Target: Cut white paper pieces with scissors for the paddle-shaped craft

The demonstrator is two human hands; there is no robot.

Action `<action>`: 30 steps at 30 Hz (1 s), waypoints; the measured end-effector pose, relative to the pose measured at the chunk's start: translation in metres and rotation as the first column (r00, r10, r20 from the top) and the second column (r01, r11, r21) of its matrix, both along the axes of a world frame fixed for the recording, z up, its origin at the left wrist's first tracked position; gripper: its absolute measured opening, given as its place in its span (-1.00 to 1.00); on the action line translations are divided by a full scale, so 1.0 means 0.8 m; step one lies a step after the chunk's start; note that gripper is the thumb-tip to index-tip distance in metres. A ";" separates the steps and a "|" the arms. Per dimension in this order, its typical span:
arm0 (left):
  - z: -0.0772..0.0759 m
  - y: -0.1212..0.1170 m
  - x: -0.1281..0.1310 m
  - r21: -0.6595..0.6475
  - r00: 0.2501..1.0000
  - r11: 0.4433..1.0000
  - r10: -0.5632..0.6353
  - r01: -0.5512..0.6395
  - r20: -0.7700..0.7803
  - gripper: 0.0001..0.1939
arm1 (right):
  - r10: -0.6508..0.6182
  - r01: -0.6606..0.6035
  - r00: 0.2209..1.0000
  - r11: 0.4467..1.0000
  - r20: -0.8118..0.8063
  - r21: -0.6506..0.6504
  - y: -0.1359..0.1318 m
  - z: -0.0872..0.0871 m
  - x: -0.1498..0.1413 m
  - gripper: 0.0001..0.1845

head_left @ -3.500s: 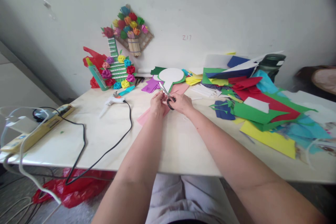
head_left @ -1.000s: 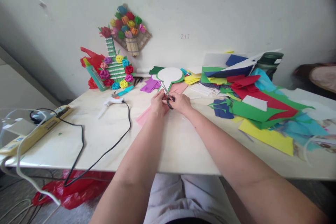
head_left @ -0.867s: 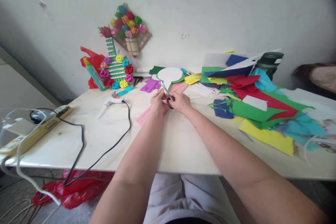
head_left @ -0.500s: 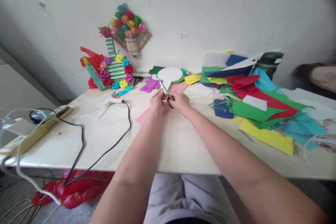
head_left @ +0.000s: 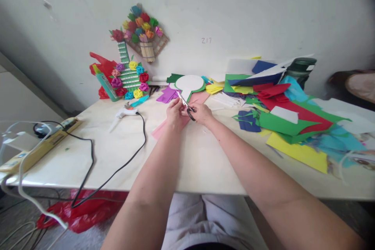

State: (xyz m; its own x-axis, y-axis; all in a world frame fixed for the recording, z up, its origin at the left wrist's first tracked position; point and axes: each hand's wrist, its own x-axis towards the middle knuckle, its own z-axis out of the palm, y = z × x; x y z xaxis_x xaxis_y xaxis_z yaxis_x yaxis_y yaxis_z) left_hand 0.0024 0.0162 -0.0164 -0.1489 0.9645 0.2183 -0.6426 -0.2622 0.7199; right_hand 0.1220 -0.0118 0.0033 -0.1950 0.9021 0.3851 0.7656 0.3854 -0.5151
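My right hand is closed on a pair of scissors with black handles, the blades pointing up and left. Close against it, my left hand has its fingers pinched together by the blades; what they hold is too small and hidden to make out. Pink paper lies under my hands. Just beyond the scissor tips rests a white rounded cutout backed with green, its narrow stem reaching toward my hands. Purple paper lies to its left.
A white glue gun lies at left, its black cord looping to a power strip. Behind it stand a flower-trimmed guitar-shaped craft and a glue bottle. Coloured paper scraps heap at right, near a dark green container.
The scissors have shifted very slightly, their handles and blades turning a little in my right hand. My hands stay in almost the same place.
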 end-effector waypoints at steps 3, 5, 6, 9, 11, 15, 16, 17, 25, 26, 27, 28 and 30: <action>-0.002 0.001 0.001 -0.021 0.999 0.999 0.031 -0.032 -0.015 -0.72 | -0.003 0.003 1.000 1.000 0.007 -0.015 0.000 0.002 0.003 -0.67; -0.003 0.001 0.002 -0.024 0.999 0.999 0.034 -0.035 -0.026 -0.68 | -0.015 0.016 1.000 1.000 0.017 -0.020 0.000 0.003 0.004 -0.65; -0.003 0.001 0.003 -0.024 0.999 0.999 0.035 -0.036 -0.035 -0.67 | -0.024 0.024 0.999 0.999 0.021 -0.020 0.000 0.004 0.005 -0.64; -0.002 0.000 0.008 -0.018 0.998 0.999 0.036 -0.037 -0.056 -0.66 | -0.041 0.041 0.999 0.999 0.027 -0.022 0.000 0.005 0.007 -0.62; 0.000 -0.004 0.011 -0.016 0.998 1.000 0.023 -0.024 -0.053 -0.66 | -0.046 0.047 0.999 0.999 0.026 -0.025 0.000 0.006 0.008 -0.60; 0.009 -0.013 0.017 -0.047 1.000 0.999 0.005 -0.006 -0.025 -0.68 | -0.077 0.078 0.997 0.997 0.029 -0.031 0.000 0.007 0.008 -0.55; 0.010 -0.015 0.018 -0.058 1.000 0.998 0.000 -0.001 -0.022 -0.67 | -0.080 0.081 0.996 0.996 0.029 -0.031 0.000 0.008 0.008 -0.54; 0.012 -0.016 0.019 -0.067 1.000 0.998 -0.005 0.004 -0.022 -0.66 | -0.080 0.081 0.996 0.996 0.030 -0.031 0.000 0.008 0.008 -0.54; 0.011 -0.013 0.017 -0.056 0.998 0.998 0.013 -0.017 -0.059 -0.61 | -0.061 0.061 0.998 0.998 0.000 -0.006 0.006 0.004 0.010 -0.59; 0.011 -0.013 0.016 -0.051 0.998 0.998 0.016 -0.020 -0.068 -0.62 | -0.057 0.057 0.998 0.998 -0.004 0.004 0.006 0.003 0.010 -0.58; 0.010 -0.012 0.016 -0.044 0.997 0.999 0.018 -0.022 -0.075 -0.62 | -0.053 0.053 0.999 0.998 -0.006 0.015 0.007 0.002 0.010 -0.57; 0.010 -0.012 0.016 -0.034 0.997 0.999 0.019 -0.021 -0.081 -0.63 | -0.050 0.051 0.999 0.998 -0.007 0.025 0.008 0.001 0.010 -0.55; 0.010 -0.012 0.015 -0.014 0.996 1.000 0.018 -0.019 -0.087 -0.63 | -0.051 0.052 0.999 0.998 -0.006 0.041 0.008 0.000 0.009 -0.55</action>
